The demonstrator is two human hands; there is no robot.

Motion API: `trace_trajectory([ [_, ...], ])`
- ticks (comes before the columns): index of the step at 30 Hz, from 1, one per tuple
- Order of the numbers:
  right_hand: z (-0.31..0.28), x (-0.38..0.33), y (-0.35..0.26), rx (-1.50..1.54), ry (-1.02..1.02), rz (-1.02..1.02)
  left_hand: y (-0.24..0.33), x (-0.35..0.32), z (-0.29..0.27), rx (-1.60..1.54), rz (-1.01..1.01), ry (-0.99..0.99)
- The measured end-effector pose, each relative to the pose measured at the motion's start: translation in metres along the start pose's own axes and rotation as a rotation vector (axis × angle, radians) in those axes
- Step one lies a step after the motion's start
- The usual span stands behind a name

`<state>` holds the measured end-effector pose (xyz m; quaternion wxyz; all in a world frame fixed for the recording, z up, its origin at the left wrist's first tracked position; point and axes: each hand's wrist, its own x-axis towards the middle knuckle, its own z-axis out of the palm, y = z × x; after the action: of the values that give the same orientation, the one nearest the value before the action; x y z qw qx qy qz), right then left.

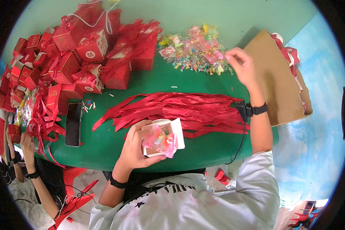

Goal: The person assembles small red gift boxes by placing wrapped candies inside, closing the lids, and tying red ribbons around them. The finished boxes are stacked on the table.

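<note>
Your left hand (133,147) clasps the open box (180,133) nearside of the ribbons (172,109). Beyond them, candy (197,50) lies just left of your nearer, right hand (242,68), fingers curled; I cannot tell if it holds anything.

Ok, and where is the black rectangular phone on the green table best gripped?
Probably across the phone's two long edges, coming from its near end: it lies flat with that end uncovered, while narrow red fabric ribbons crowd its left.
</note>
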<state>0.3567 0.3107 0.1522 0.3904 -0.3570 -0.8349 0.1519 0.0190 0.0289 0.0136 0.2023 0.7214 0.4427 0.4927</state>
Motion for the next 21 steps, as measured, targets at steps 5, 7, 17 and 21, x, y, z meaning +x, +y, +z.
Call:
trace_trajectory([
  [5,-0.025,-0.023,0.146,-0.007,0.059,0.405,-0.001,0.002,-0.003,0.086,0.017,-0.047],
  [7,-0.022,-0.037,0.18,-0.176,0.025,0.486,-0.004,0.0,0.001,0.061,0.039,0.005],
  [17,0.003,-0.062,0.226,-0.594,-0.133,0.497,-0.002,0.001,0.0,0.044,0.002,-0.032],
  [21,0.001,-0.05,0.223,-0.564,-0.267,0.488,-0.002,-0.002,-0.001,0.05,-0.016,-0.056],
])
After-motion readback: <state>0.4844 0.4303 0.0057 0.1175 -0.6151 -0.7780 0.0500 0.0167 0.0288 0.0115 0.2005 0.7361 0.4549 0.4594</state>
